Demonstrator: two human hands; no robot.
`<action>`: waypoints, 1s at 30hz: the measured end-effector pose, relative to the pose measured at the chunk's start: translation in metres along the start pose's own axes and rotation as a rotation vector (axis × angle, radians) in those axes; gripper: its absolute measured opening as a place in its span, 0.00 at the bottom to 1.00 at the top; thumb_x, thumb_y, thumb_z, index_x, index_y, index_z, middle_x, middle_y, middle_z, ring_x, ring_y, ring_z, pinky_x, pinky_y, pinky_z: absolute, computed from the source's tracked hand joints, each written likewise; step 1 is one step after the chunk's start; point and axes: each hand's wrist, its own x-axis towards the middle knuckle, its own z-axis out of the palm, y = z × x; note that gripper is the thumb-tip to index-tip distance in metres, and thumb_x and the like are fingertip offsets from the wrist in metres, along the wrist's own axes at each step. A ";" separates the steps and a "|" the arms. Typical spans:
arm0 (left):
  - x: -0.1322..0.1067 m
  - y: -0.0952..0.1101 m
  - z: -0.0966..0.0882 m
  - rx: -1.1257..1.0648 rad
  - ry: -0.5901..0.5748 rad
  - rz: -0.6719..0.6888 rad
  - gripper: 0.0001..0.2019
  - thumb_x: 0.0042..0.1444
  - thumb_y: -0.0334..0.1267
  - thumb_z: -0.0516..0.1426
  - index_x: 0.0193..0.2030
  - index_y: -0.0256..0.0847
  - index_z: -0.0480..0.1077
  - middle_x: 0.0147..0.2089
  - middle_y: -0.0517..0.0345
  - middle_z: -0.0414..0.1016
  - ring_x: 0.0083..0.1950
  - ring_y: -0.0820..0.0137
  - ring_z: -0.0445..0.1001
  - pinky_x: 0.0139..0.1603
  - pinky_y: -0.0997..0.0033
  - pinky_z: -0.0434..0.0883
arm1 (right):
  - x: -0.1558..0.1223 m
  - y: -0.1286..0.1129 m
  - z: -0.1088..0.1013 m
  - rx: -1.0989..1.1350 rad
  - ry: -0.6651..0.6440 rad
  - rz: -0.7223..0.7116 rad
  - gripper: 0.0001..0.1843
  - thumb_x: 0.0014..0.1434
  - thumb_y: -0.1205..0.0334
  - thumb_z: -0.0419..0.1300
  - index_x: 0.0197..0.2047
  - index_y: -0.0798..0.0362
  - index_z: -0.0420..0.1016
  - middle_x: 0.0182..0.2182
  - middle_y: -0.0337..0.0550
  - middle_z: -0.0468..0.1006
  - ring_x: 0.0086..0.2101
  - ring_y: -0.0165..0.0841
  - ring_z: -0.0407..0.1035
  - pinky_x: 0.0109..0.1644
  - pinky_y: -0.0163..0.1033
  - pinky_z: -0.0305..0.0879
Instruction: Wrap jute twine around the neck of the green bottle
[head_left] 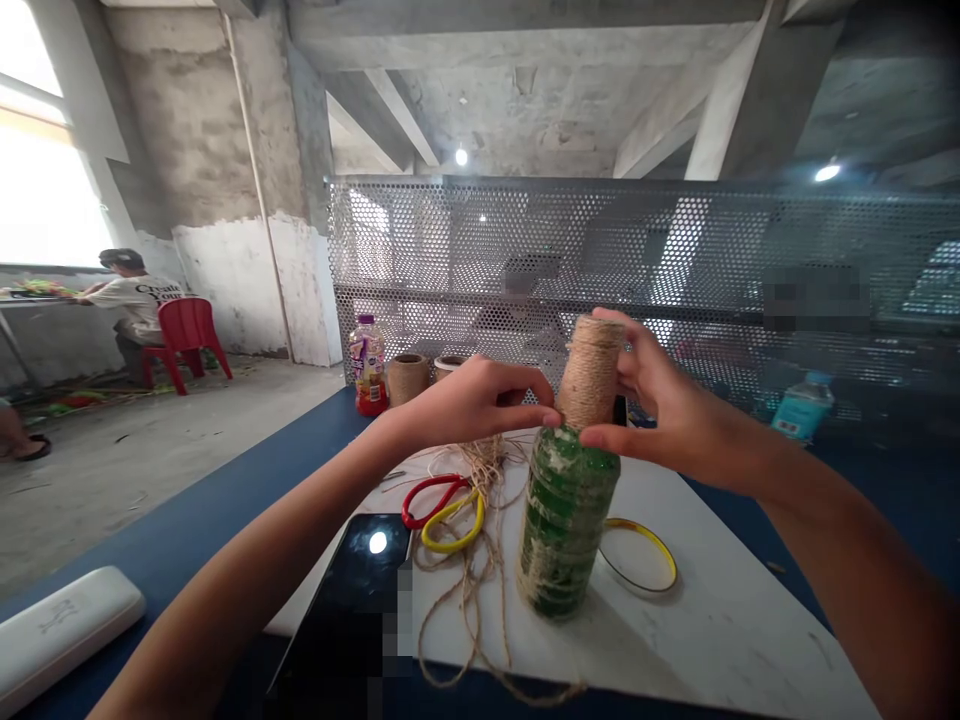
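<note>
A green plastic bottle (564, 520) stands upright on a white marble-patterned board (720, 620), its body partly wrapped in jute twine. Thick, tight coils of twine cover its neck (590, 375). My left hand (472, 400) grips the bottle from the left, with the fingertips against the base of the wrapped neck. My right hand (660, 400) curls around the neck from the right, hiding part of the coils. Loose twine (480, 590) trails from the bottle area across the board and over the handles of red-and-yellow scissors (442, 515).
A black phone (352, 590) and a round yellow-rimmed lid (637, 555) lie near the bottle. Twine spools (407, 378) and a juice bottle (369, 367) stand behind. A perforated metal screen (525, 250) runs along the far side. A seated person (131, 305) works farther left.
</note>
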 end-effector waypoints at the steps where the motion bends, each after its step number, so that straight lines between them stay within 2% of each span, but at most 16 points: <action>1: 0.000 0.000 0.000 0.004 0.000 -0.004 0.15 0.59 0.48 0.56 0.38 0.37 0.74 0.22 0.66 0.61 0.23 0.79 0.56 0.25 0.77 0.56 | 0.000 0.000 0.001 -0.034 0.029 0.000 0.52 0.52 0.57 0.67 0.68 0.34 0.35 0.53 0.43 0.69 0.56 0.44 0.64 0.60 0.58 0.62; 3: 0.000 0.001 -0.001 0.005 -0.004 -0.008 0.15 0.59 0.48 0.55 0.39 0.37 0.74 0.22 0.66 0.62 0.24 0.78 0.56 0.25 0.77 0.56 | -0.002 -0.003 0.002 -0.040 0.035 -0.011 0.48 0.54 0.56 0.66 0.67 0.35 0.38 0.54 0.43 0.69 0.56 0.44 0.64 0.59 0.56 0.63; 6: 0.001 0.002 0.000 -0.003 -0.008 0.010 0.15 0.59 0.48 0.56 0.39 0.37 0.74 0.23 0.65 0.64 0.24 0.79 0.57 0.26 0.77 0.57 | -0.006 -0.007 0.000 0.059 -0.060 -0.037 0.38 0.58 0.58 0.62 0.65 0.36 0.46 0.58 0.42 0.65 0.58 0.42 0.62 0.59 0.50 0.65; 8: 0.001 0.003 0.000 -0.005 -0.009 0.026 0.15 0.59 0.48 0.57 0.38 0.37 0.74 0.24 0.65 0.64 0.24 0.79 0.57 0.26 0.78 0.57 | -0.007 -0.008 -0.002 0.130 -0.116 -0.049 0.34 0.61 0.59 0.60 0.65 0.37 0.48 0.59 0.42 0.65 0.59 0.42 0.62 0.59 0.48 0.66; 10: 0.000 0.004 0.000 -0.003 -0.006 0.035 0.15 0.58 0.48 0.57 0.37 0.36 0.74 0.23 0.65 0.64 0.24 0.79 0.57 0.26 0.78 0.57 | -0.007 -0.008 -0.002 0.150 -0.136 -0.043 0.36 0.61 0.60 0.59 0.66 0.37 0.45 0.59 0.42 0.65 0.59 0.42 0.61 0.59 0.49 0.66; 13: 0.000 0.004 -0.001 -0.004 -0.004 0.041 0.15 0.59 0.48 0.56 0.37 0.37 0.74 0.23 0.65 0.64 0.24 0.79 0.57 0.26 0.78 0.57 | -0.004 -0.004 0.002 0.087 -0.069 -0.024 0.44 0.56 0.59 0.64 0.67 0.37 0.42 0.59 0.43 0.66 0.60 0.45 0.60 0.61 0.54 0.63; 15: 0.000 0.005 -0.001 -0.009 -0.009 0.036 0.15 0.59 0.48 0.56 0.37 0.37 0.74 0.23 0.65 0.64 0.24 0.79 0.58 0.26 0.78 0.57 | -0.003 -0.001 0.006 0.040 -0.004 -0.020 0.43 0.53 0.59 0.66 0.65 0.37 0.47 0.57 0.42 0.68 0.58 0.46 0.62 0.60 0.57 0.64; 17: 0.000 0.004 -0.001 -0.014 -0.011 0.030 0.15 0.59 0.48 0.56 0.37 0.36 0.74 0.23 0.65 0.64 0.24 0.79 0.57 0.26 0.78 0.57 | -0.003 -0.001 0.007 0.019 0.024 -0.012 0.36 0.54 0.59 0.66 0.61 0.38 0.54 0.56 0.42 0.69 0.56 0.46 0.65 0.58 0.57 0.66; 19: 0.001 0.004 -0.001 -0.014 -0.004 0.030 0.15 0.59 0.47 0.56 0.36 0.36 0.74 0.24 0.65 0.65 0.24 0.79 0.57 0.26 0.78 0.57 | -0.004 -0.001 0.004 0.047 -0.012 0.002 0.31 0.56 0.59 0.64 0.60 0.38 0.58 0.56 0.41 0.69 0.55 0.46 0.66 0.58 0.55 0.67; 24: 0.002 0.002 0.002 -0.029 -0.010 0.043 0.15 0.58 0.47 0.57 0.37 0.36 0.74 0.25 0.64 0.67 0.24 0.79 0.58 0.26 0.78 0.58 | -0.007 -0.003 -0.007 0.193 -0.163 -0.016 0.30 0.59 0.59 0.61 0.62 0.38 0.58 0.57 0.39 0.69 0.59 0.44 0.62 0.58 0.50 0.68; 26: 0.002 0.002 0.002 -0.033 -0.011 0.038 0.15 0.58 0.47 0.57 0.36 0.35 0.74 0.25 0.64 0.67 0.25 0.79 0.59 0.26 0.78 0.58 | -0.005 -0.002 -0.008 0.177 -0.181 -0.034 0.32 0.58 0.59 0.62 0.63 0.36 0.56 0.59 0.38 0.67 0.60 0.44 0.60 0.60 0.49 0.66; 30: 0.001 0.004 0.001 -0.032 -0.008 0.033 0.15 0.59 0.47 0.56 0.36 0.35 0.74 0.24 0.65 0.65 0.24 0.79 0.58 0.26 0.78 0.58 | -0.003 0.001 -0.006 0.018 -0.053 -0.031 0.40 0.53 0.59 0.67 0.64 0.34 0.52 0.59 0.39 0.65 0.61 0.46 0.58 0.59 0.53 0.66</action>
